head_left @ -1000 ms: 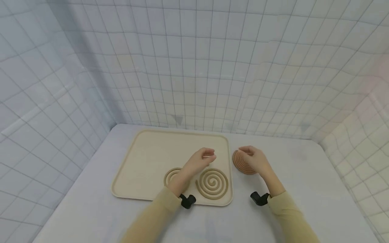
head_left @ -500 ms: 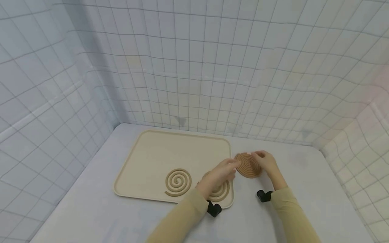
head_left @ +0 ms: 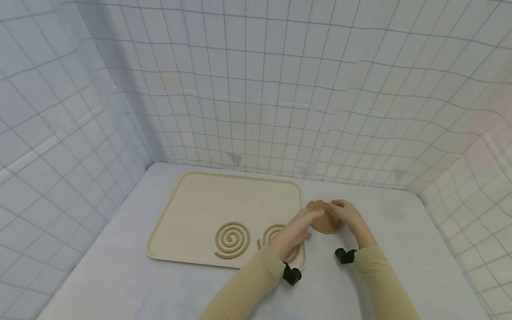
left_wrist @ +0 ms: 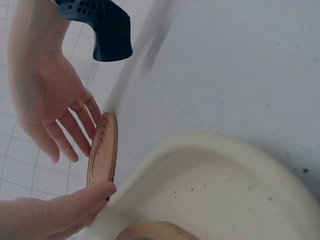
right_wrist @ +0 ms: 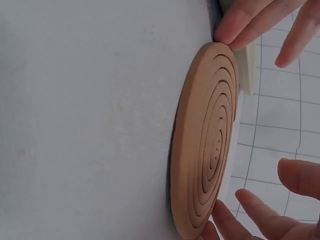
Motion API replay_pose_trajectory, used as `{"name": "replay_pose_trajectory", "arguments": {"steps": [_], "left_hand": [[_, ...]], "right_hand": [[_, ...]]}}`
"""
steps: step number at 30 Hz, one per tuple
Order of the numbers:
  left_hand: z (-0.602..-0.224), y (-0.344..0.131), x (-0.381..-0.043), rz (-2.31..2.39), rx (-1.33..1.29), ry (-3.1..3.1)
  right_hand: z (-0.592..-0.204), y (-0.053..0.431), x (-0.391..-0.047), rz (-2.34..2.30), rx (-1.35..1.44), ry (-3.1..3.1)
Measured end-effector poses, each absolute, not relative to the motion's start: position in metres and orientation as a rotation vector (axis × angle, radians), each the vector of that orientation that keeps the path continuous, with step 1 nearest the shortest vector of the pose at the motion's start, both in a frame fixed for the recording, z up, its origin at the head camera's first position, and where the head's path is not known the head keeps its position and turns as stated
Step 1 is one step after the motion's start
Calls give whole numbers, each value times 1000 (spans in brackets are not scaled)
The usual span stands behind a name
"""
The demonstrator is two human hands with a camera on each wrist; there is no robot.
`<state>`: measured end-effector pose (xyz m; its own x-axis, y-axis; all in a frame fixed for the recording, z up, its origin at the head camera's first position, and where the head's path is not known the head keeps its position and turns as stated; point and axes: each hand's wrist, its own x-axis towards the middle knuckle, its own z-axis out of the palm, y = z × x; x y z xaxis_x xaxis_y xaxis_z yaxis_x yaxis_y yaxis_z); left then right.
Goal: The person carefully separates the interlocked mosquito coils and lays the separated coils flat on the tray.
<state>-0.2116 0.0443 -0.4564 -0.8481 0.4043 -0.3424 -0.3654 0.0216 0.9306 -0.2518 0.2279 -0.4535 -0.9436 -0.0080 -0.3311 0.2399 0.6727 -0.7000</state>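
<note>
A brown mosquito coil (head_left: 329, 225) lies flat on the white table, its spiral tightly packed. My left hand (head_left: 295, 232) reaches across the tray's right end, fingertips at the coil's left edge. In the right wrist view those left fingertips (right_wrist: 231, 31) touch the coil's rim. On the far right side of the coil, my right hand (head_left: 349, 216) has its fingers at the edge; in the left wrist view its fingers are spread and loosely extended. Two looser tan coils lie on the cream tray (head_left: 236, 195): a left coil (head_left: 231, 239) and a right coil (head_left: 266, 234) partly hidden beneath my left hand.
The tray has a low raised rim and rounded corners; its right edge runs close to the brown coil. White grid-patterned sheets (head_left: 256, 89) hang behind the table and on both sides. A black wrist camera (head_left: 345, 256) is on my right wrist.
My left hand has moved right from above the tray to the brown coil. My right hand has shifted from over the coil to its right edge. The tan coils stay in place.
</note>
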Motion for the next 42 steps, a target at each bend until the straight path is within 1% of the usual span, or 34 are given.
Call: {"name": "replay_pose_trajectory", "arguments": {"steps": [4,5,10,16,20,24,28,35,42], "left_hand": [[-455,45,-214,1945,-6,1735],[-455,45,-213,2007,-71,1666],[-450,37,-212,2024,-78,1753],[-440,24,-216,1983,-23,2088],[-444,15,-217,1956,15,2354],[-449,5,-217,2019,30,2514],[-453,-4,-219,2114,-21,2586],[-454,-18,-219,2206,-70,2585],[-447,-25,-211,2277,-159,2480]], "right_hand": [[-453,231,-250,-1196,243,2559],[-454,232,-249,-1209,257,2549],[-452,229,-244,-1361,308,2464],[-444,211,-231,-1656,297,2309],[-435,193,-220,-1774,267,2221],[-430,177,-211,-1796,234,2186],[-430,163,-203,-1777,183,2186],[-432,151,-198,-1816,179,2230],[-432,147,-193,-1911,176,2168]]}}
